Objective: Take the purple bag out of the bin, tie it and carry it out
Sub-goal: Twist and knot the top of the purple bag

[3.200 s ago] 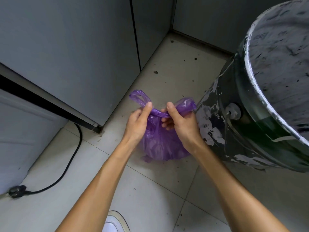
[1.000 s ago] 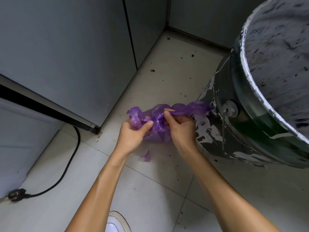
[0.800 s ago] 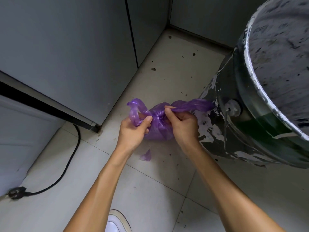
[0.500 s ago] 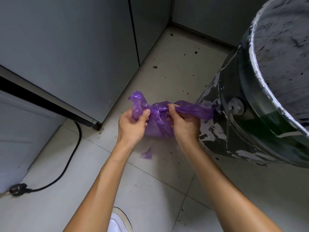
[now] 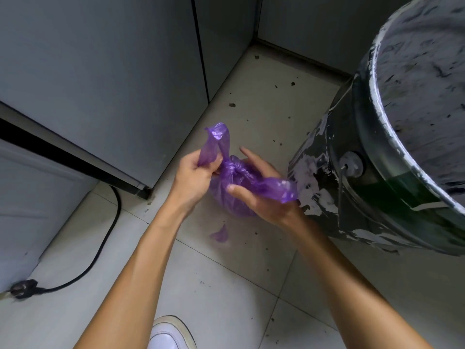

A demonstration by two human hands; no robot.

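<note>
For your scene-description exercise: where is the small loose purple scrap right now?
In the head view the purple scrap lies on the floor near centre, just below the purple bag and left of the bin.

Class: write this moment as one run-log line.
purple bag: knotted, outside bin | left hand: grips one tail | right hand: holds other tail

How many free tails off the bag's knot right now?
2. One tail stands up from the left hand; the other tail lies across the right hand, toward the bin.
</note>
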